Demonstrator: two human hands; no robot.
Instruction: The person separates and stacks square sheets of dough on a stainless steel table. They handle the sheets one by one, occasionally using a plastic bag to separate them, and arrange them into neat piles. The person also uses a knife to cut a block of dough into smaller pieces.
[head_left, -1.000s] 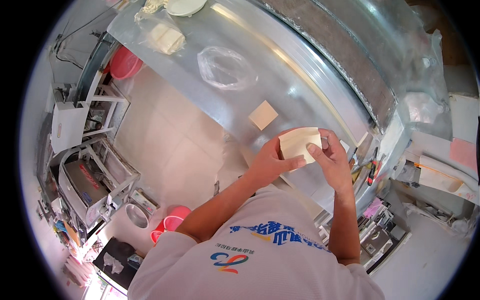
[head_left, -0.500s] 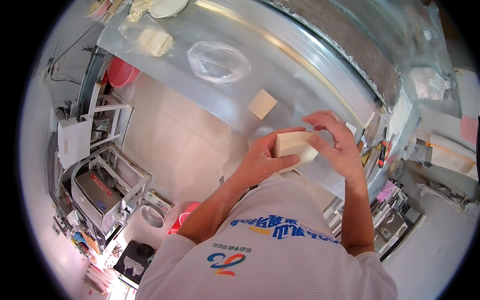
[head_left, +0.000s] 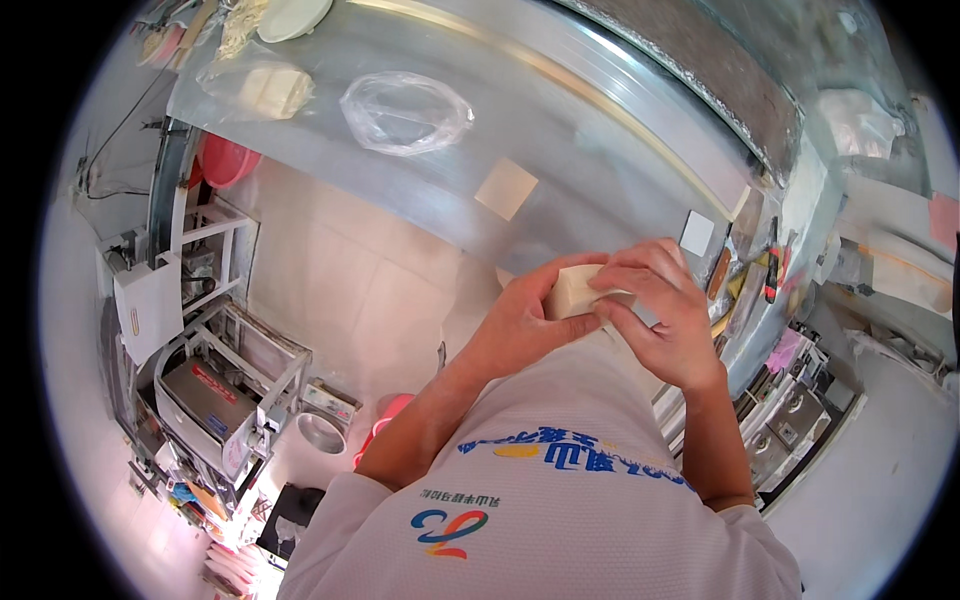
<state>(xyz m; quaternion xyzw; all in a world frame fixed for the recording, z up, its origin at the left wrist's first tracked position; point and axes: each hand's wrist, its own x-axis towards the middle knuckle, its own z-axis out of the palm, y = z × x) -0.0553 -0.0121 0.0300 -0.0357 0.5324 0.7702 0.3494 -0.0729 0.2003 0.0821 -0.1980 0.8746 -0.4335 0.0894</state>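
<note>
My left hand (head_left: 520, 318) grips a stack of pale, square, thin sheets (head_left: 572, 292) from the side, thumb along its lower edge. My right hand (head_left: 655, 315) bends its fingers over the stack's right part and pinches at its edge; exactly how many sheets it has hold of cannot be told. Beyond my hands, a tan square (head_left: 506, 188) lies flat on the steel counter (head_left: 610, 150). A clear plastic bag (head_left: 362, 112) lies crumpled in a ring farther back, and another bag with pale blocks (head_left: 272, 92) sits at the upper left.
A white plate (head_left: 292, 14) is at the back left. Tools with red-and-black handles (head_left: 771, 260) and a white card (head_left: 697, 231) lie at the right end. A red basin (head_left: 228, 160), white metal frames (head_left: 215, 235) and a machine (head_left: 205, 385) stand left, beside the tiled floor (head_left: 330, 250).
My right hand lifted off the stack, fingers raised, then came back down curled over it. The stack is tilted differently in my left hand. The view has turned slightly.
</note>
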